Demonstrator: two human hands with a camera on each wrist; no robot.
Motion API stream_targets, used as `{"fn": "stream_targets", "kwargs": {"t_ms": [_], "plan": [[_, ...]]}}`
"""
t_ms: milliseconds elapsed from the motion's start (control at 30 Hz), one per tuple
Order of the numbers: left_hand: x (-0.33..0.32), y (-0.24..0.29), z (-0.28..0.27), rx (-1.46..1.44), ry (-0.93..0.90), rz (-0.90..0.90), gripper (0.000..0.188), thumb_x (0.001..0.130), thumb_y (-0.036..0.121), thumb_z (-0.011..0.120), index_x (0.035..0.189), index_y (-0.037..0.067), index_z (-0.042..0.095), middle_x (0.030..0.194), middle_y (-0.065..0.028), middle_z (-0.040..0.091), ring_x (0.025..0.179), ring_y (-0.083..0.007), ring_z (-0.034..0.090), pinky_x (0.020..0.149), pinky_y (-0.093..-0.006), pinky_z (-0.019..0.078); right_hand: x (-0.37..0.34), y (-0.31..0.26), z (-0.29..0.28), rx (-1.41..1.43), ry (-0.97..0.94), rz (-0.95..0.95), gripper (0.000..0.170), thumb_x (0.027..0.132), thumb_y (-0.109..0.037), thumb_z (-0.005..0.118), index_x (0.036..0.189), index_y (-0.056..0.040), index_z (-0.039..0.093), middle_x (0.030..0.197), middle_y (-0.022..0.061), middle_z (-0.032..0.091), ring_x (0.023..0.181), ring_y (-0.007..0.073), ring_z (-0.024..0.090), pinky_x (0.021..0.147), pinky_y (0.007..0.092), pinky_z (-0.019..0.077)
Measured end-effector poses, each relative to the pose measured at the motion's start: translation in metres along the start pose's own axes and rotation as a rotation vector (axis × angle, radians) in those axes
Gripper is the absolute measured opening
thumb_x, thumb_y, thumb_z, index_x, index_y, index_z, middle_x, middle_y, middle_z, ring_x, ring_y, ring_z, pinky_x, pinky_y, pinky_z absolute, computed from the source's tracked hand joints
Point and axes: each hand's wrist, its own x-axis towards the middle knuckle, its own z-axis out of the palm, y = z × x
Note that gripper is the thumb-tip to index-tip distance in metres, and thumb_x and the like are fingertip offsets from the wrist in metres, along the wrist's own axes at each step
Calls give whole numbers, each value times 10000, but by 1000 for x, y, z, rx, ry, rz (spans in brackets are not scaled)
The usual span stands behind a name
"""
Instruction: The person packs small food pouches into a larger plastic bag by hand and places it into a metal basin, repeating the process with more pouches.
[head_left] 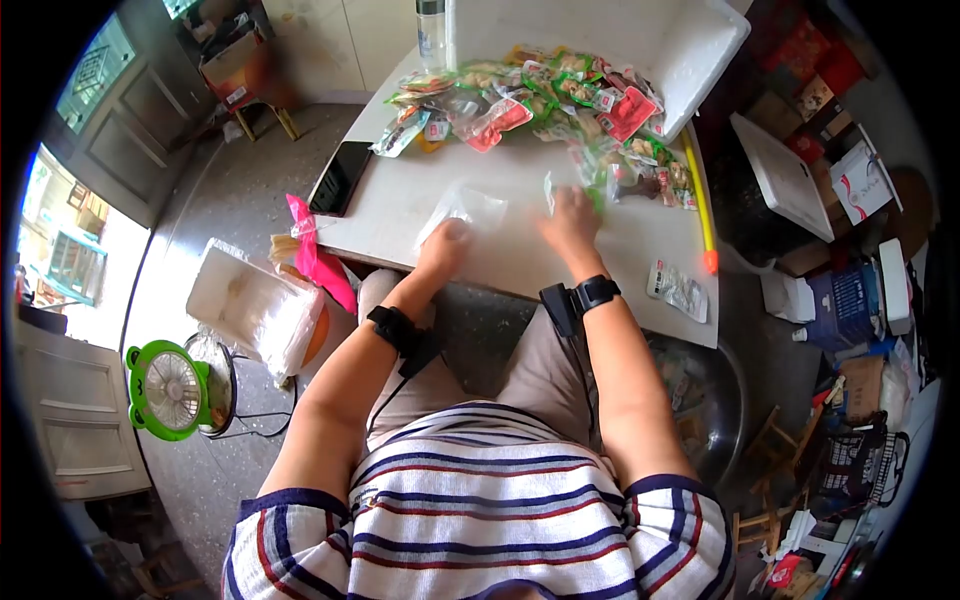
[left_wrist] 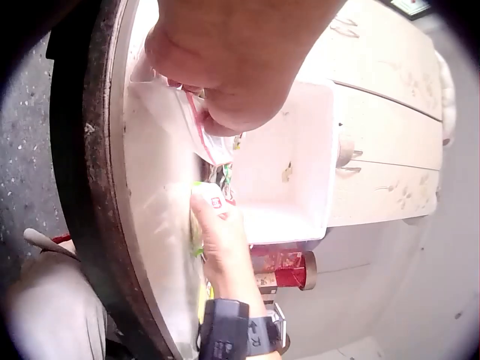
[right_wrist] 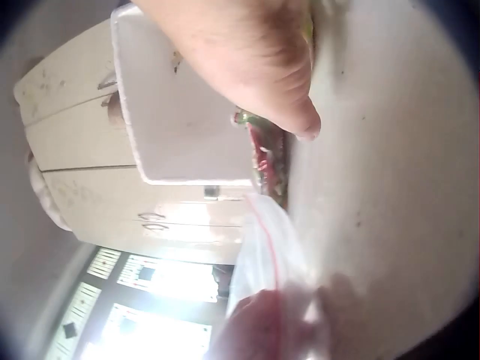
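My left hand (head_left: 447,245) grips a clear plastic zip bag (head_left: 482,207) just above the near part of the table. A red seal line runs along the bag's edge (left_wrist: 199,127) in the left wrist view. To the right, my right hand (head_left: 572,222) pinches a small green-and-white snack packet (left_wrist: 213,201), blurred and partly covered by the fingers. Past both hands spreads a heap of sealed snack packets (head_left: 500,122) in green, red and clear wrapping, its right end lying close to my right hand.
A white foam box (head_left: 700,75) stands behind the heap. On the white table (head_left: 385,215) lie a black phone (head_left: 341,178), a yellow stick (head_left: 699,200) and a single silvery packet (head_left: 680,290). Left of the table are a foam tub (head_left: 240,300) and a green fan (head_left: 165,390).
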Motion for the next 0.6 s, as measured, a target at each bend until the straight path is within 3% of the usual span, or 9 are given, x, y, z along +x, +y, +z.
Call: {"fn": "stream_targets", "kwargs": {"t_ms": [67,167,267,300,400,433,533,600], "plan": [[-1,6,1,79,-18,-5,230,730,269,447,820,75,532,837,-123,562,808,-300,531,692,-373,408,-3,9,7,-114,-44,-72,303,614,-250,604,810,-40,507,819,124,529,824,337,486,673,452,385],[1,8,2,285,-23,70,235,725,256,447,831,69,542,844,-128,565,798,-308,537,688,-376,412,2,19,15,2,-210,71,150,649,-156,532,773,-70,532,802,98,548,795,284,518,646,420,406],[2,4,6,348,-2,122,233,719,244,451,825,64,552,850,-132,564,790,-315,539,682,-391,410,1,19,-4,139,-106,98,84,653,-95,491,721,-81,540,790,73,562,754,238,535,610,395,415],[1,5,6,376,11,144,232,717,244,452,821,64,553,851,-131,563,792,-317,538,681,-396,408,0,25,-9,188,-156,60,56,656,-90,489,674,-90,542,853,92,556,776,277,526,607,395,411],[-5,14,7,388,46,140,229,709,250,458,806,65,551,855,-127,562,799,-317,535,688,-409,398,-21,43,-22,152,-205,-309,39,651,-98,502,660,-96,540,922,116,539,806,316,516,617,373,412],[-6,16,7,380,60,127,228,706,252,461,801,65,550,856,-125,562,801,-316,534,692,-412,394,-27,38,-40,74,-199,-309,44,639,-91,521,673,-101,546,969,137,521,837,349,503,671,366,413],[-5,12,11,336,116,97,183,676,223,477,733,71,564,809,-79,553,798,-268,517,697,-348,394,-48,72,-36,134,-23,-123,101,646,-69,523,743,-74,547,958,158,521,849,346,503,709,355,413],[-4,8,14,347,136,100,179,677,223,477,731,76,564,809,-69,554,793,-265,520,700,-351,390,-53,90,-31,396,-96,375,170,696,-77,517,860,-33,523,963,186,515,860,326,511,714,337,421]]}}
